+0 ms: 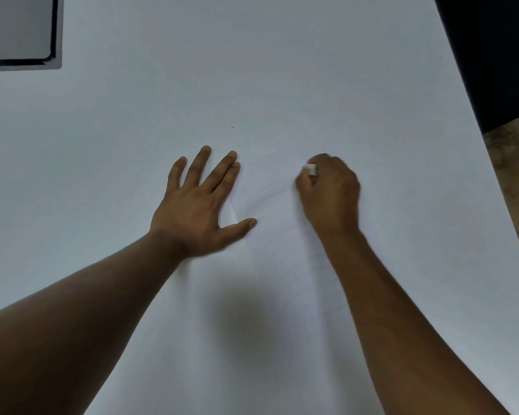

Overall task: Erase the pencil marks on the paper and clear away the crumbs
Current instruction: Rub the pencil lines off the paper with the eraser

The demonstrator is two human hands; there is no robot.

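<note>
On the paper [270, 241], left hand [197, 205] presses flat; right hand [330, 193] grips eraser [311, 169].

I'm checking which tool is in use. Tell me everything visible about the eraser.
The eraser is a small white block, mostly hidden inside the right hand, whose curled fingers grip it. Only one pale end shows near the fingertips, slightly blurred. It sits low over the white paper; actual contact cannot be seen. The left hand does not touch it.

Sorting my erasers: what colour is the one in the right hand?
White, seen in the head view: the eraser in the right hand.
</note>
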